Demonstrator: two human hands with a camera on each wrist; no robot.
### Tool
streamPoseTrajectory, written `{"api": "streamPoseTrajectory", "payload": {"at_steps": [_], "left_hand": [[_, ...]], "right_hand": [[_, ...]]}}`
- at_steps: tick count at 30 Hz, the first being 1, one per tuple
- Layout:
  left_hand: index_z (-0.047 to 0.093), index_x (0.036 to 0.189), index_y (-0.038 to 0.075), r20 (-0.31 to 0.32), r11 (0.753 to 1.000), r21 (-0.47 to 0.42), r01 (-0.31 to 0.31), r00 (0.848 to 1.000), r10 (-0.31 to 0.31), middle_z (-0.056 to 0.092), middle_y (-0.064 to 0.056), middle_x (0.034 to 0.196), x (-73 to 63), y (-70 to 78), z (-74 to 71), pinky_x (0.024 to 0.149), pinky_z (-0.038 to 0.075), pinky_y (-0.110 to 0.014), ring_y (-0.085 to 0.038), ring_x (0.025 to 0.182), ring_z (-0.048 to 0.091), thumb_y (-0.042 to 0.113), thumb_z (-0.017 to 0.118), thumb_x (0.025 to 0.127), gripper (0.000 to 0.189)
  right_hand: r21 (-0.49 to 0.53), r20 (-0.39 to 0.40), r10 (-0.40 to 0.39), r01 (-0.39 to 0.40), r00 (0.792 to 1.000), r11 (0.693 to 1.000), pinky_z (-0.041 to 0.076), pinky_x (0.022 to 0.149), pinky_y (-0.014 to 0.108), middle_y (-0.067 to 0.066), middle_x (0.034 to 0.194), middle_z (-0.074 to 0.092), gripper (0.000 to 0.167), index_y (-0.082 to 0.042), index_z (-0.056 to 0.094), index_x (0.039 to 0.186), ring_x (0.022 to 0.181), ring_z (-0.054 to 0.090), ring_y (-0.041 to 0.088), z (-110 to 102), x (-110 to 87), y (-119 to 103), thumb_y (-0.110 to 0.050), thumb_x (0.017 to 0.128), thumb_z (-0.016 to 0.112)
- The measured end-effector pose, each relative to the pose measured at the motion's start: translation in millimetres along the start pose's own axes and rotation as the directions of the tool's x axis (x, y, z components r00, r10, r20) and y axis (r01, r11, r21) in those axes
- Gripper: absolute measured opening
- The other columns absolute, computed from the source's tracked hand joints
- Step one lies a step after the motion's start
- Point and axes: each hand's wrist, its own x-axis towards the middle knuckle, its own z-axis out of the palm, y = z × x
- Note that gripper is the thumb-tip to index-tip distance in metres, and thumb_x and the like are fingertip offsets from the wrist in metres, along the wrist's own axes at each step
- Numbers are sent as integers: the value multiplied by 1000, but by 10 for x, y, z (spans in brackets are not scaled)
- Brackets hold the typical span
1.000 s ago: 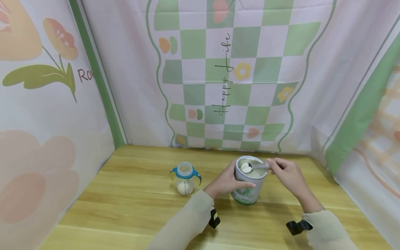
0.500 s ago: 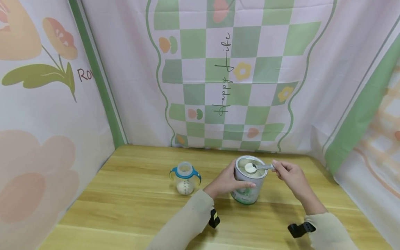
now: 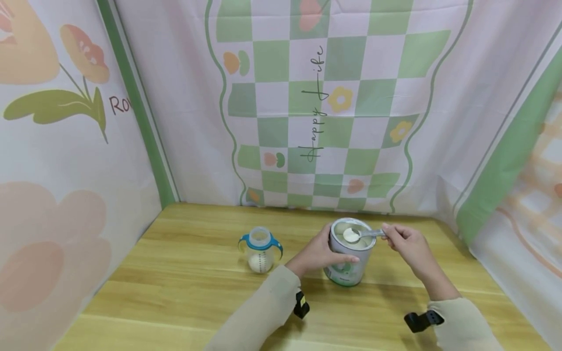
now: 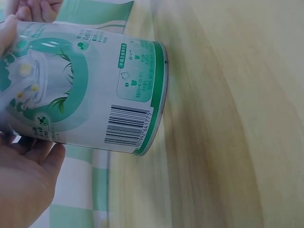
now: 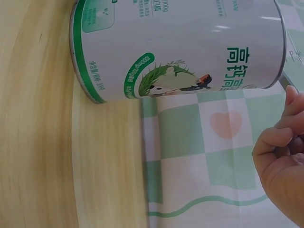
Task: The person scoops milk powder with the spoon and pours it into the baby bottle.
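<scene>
An open white-and-green powder can stands on the wooden table; it also shows in the wrist views. My left hand grips the can's side, fingers wrapped round it. My right hand pinches the handle of a metal spoon, and its bowl, heaped with white powder, hovers over the can's mouth. A small baby bottle with a blue handled collar and no cap stands to the left, with white powder in its bottom.
Fabric backdrops with green checks and flowers close in the table at the back and both sides. Bare wood lies in front of the can and left of the bottle.
The spoon has lifted slightly out of the can with a fuller heap of powder, and my right hand has shifted a little to the right. The left hand stays on the can.
</scene>
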Motion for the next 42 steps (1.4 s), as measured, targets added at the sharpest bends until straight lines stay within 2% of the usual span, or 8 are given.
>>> {"api": "streamPoseTrajectory", "payload": {"at_steps": [5,11,19,22,26,30,34,42], "left_hand": [[37,147,30,-7,999,-8,41,999,-41,52,15,129,-19,31,-8,102,43,-40,-5,117,53,36,88,78,86],[36,147,30,4,1000,-6,18,1000,-18,51,14,130,-7,32,-14,100,44,-38,-5,115,53,35,87,80,85],[34,150,28,15,1000,7,-11,1000,11,48,13,133,11,41,-21,101,43,-36,-5,117,52,34,87,80,88],[30,153,29,23,1000,1,-19,1000,19,48,13,134,12,39,-33,102,42,-38,-6,119,51,35,87,80,92],[26,156,30,14,1000,-6,5,1000,-5,45,13,139,-5,54,-63,105,40,-45,-9,125,47,39,87,79,98],[24,158,31,-8,999,25,48,999,-48,39,11,149,-31,76,-104,109,35,-52,-15,136,39,47,87,77,104],[22,158,33,-21,996,52,73,997,-72,35,9,155,-52,103,-148,111,31,-54,-17,142,33,50,86,76,106],[23,159,30,-38,991,127,41,999,-37,30,10,159,-90,175,-266,114,29,-51,-21,146,29,49,85,78,104]], "right_hand": [[-2,-3,-6,6,1000,1000,47,63,26,2,73,58,48,4,65,94,69,51,12,-10,-1,-38,-42,104,54],[0,-16,-23,23,1000,1000,47,64,23,1,73,58,46,2,65,92,69,51,11,-21,16,-57,-40,104,54],[-18,-12,-45,45,999,999,41,61,28,1,70,56,45,0,64,90,64,47,14,-31,38,-104,-41,104,54],[-23,-13,-53,52,999,998,40,60,28,1,69,56,45,0,64,90,64,47,14,-31,38,-133,-41,104,53],[-21,-12,-75,74,997,997,41,60,28,2,69,56,45,0,65,89,63,47,14,-31,41,-174,-40,105,53],[-9,-12,-98,98,995,995,43,60,27,5,70,57,45,1,65,89,64,48,14,-39,51,-205,-39,105,53],[-7,-2,-109,109,994,994,43,62,27,5,72,58,45,0,65,89,66,49,15,-45,55,-241,-39,105,52],[24,6,-118,118,993,993,40,60,29,3,70,56,42,0,64,87,65,46,15,-25,59,-346,-36,105,53]]}}
